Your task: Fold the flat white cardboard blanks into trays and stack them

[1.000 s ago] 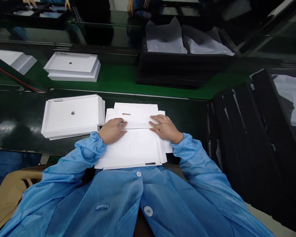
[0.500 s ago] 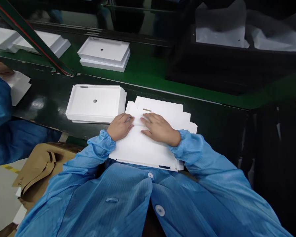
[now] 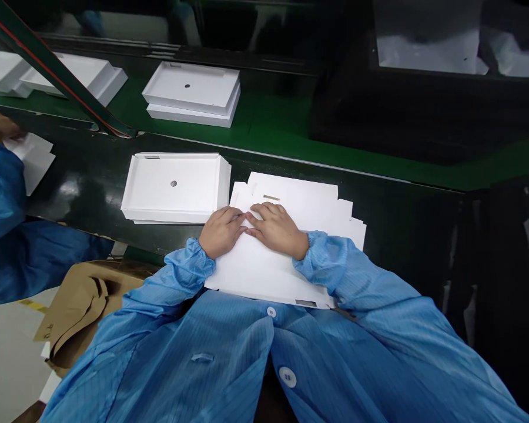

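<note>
Two hands (image 3: 250, 230) press flat white card (image 3: 273, 264), fingertips meeting.

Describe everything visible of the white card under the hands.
The card is white, apparently thin cardboard, flat, with notched edges; others may lie beneath. One slot shows near the far edge, another by the near right corner. It lies askew on the table, beside a tray, left hand and right hand resting on it.
</note>
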The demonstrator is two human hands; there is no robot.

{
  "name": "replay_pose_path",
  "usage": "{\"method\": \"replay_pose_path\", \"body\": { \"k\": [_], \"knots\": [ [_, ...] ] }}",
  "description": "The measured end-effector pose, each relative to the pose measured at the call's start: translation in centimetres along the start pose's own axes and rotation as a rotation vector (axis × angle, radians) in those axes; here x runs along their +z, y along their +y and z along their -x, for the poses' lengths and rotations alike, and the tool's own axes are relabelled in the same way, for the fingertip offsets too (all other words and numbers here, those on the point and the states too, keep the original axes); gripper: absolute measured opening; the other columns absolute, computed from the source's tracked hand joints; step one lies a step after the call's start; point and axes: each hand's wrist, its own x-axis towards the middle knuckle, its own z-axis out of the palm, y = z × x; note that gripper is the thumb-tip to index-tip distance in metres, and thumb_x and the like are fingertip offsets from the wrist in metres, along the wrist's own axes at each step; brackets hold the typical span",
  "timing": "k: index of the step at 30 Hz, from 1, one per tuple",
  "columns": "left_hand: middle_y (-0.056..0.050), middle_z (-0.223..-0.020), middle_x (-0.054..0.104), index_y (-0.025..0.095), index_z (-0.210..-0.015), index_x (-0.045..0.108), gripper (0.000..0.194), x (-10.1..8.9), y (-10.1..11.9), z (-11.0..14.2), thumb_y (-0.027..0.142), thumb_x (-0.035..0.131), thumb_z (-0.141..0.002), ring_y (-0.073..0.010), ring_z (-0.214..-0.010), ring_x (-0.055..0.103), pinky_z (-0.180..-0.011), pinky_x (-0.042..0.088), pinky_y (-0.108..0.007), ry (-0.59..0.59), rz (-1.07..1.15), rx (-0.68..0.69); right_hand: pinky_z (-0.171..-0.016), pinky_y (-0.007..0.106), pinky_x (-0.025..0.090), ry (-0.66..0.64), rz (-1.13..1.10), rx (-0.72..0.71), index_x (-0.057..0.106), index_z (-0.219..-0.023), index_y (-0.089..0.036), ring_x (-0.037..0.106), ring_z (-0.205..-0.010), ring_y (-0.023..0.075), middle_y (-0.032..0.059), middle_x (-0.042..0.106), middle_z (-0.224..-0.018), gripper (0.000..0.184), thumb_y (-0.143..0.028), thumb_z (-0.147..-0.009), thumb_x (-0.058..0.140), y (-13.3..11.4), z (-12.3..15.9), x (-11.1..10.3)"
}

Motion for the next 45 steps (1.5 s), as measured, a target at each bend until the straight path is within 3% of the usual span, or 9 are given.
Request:
{"method": "replay_pose_path", "body": {
  "k": [5, 12, 18, 23, 31, 39, 45],
  "knots": [
    [-0.016, -0.121, 0.066, 0.016, -0.129, 0.064, 0.039, 0.4, 0.2, 0.6, 0.040, 0.052, -0.101, -0.0282, -0.113, 0.062, -0.096, 0.054, -0.047, 0.060, -0.027, -0.036, -0.093, 0.042, 0.035, -0.004, -0.010, -0.004, 0.064, -0.135, -0.019, 0.048, -0.119, 0.0298, 0.0140, 0.062, -0.133, 0.046, -0.047, -0.103, 0.049, -0.2, -0.2, 0.1],
    [-0.020, -0.133, 0.060, 0.016, -0.134, 0.059, 0.043, 0.6, 0.9, 1.1, 0.040, 0.053, -0.099, -0.0322, -0.126, 0.057, -0.104, 0.052, -0.050, 0.075, -0.062, -0.111, -0.094, 0.043, 0.037, 0.049, -0.019, 0.050, 0.058, -0.139, -0.012, 0.051, -0.109, 0.0305, 0.0170, 0.063, -0.125, 0.052, -0.047, -0.104, 0.044, -0.9, 0.5, 0.3],
    [-0.020, -0.129, 0.062, 0.016, -0.136, 0.057, 0.045, 0.7, 1.3, 1.3, 0.041, 0.054, -0.098, -0.0311, -0.119, 0.061, -0.101, 0.054, -0.049, 0.099, -0.053, -0.169, -0.090, 0.044, 0.037, 0.043, -0.021, 0.102, 0.061, -0.133, -0.014, 0.051, -0.105, 0.0314, 0.0176, 0.064, -0.118, 0.041, -0.037, -0.103, 0.045, -1.1, 0.3, 0.1],
    [-0.019, -0.126, 0.063, 0.016, -0.133, 0.060, 0.045, 0.8, 1.0, 1.5, 0.040, 0.059, -0.096, -0.0290, -0.115, 0.062, -0.100, 0.054, -0.046, 0.161, -0.036, -0.156, -0.090, 0.044, 0.036, 0.035, -0.014, 0.067, 0.061, -0.133, -0.013, 0.050, -0.104, 0.0320, 0.0179, 0.063, -0.118, 0.043, -0.038, -0.102, 0.045, -1.3, 0.3, -0.2],
    [-0.016, -0.116, 0.067, 0.017, -0.119, 0.069, 0.034, 0.5, 0.9, 1.6, 0.039, 0.060, -0.094, -0.0269, -0.105, 0.064, -0.093, 0.056, -0.044, 0.145, -0.079, -0.118, -0.090, 0.046, 0.034, 0.017, 0.030, -0.045, 0.057, -0.139, -0.006, 0.050, -0.106, 0.0321, 0.0180, 0.065, -0.115, 0.051, -0.039, -0.104, 0.039, -1.4, 0.8, -0.1],
    [-0.018, -0.125, 0.063, 0.015, -0.127, 0.066, 0.040, -0.1, 1.3, 1.3, 0.039, 0.056, -0.096, -0.0302, -0.114, 0.062, -0.098, 0.053, -0.046, 0.040, -0.161, -0.115, -0.089, 0.046, 0.035, 0.020, 0.054, -0.040, 0.054, -0.143, -0.004, 0.049, -0.107, 0.0326, 0.0185, 0.064, -0.119, 0.057, -0.044, -0.104, 0.038, -1.2, 0.6, 0.1],
    [-0.018, -0.122, 0.064, 0.018, -0.122, 0.069, 0.035, 0.3, 1.0, 1.5, 0.038, 0.058, -0.095, -0.0289, -0.109, 0.062, -0.096, 0.054, -0.047, 0.102, -0.113, -0.132, -0.092, 0.046, 0.035, 0.022, 0.032, -0.055, 0.056, -0.141, -0.007, 0.050, -0.108, 0.0318, 0.0173, 0.066, -0.117, 0.056, -0.045, -0.103, 0.041, -1.0, 0.3, 0.3]
  ]
}}
